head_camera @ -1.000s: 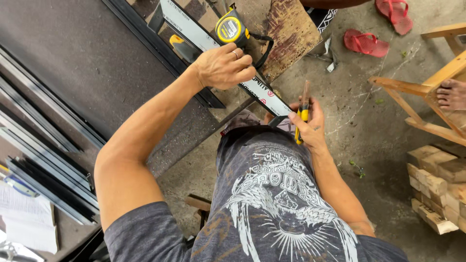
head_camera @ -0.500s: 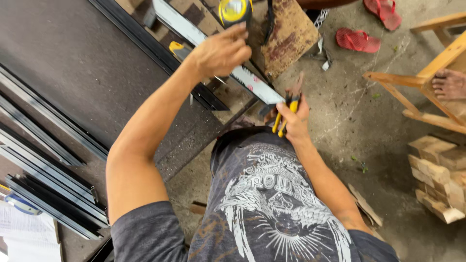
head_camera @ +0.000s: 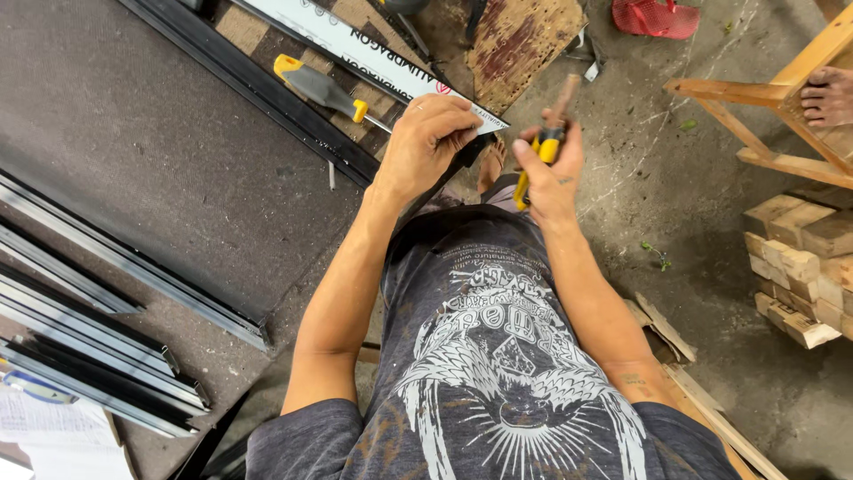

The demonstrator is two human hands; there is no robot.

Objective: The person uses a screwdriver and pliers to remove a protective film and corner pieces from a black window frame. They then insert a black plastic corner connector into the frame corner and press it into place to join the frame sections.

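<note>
A rough concrete workshop floor beside a dark-topped workbench (head_camera: 151, 133), seen from above.

Near top centre, the left hand (head_camera: 426, 142) curls its fingers together on the end of a white metal strip (head_camera: 355, 49) lying aslant on the bench. Just right of it, the right hand (head_camera: 549, 173) is clamped around a yellow-and-black hand tool (head_camera: 544, 147) with a wooden handle. A yellow-handled knife (head_camera: 320, 87) lies upper left of the strip; stacked wood blocks (head_camera: 800, 267) sit at the right edge.
</note>
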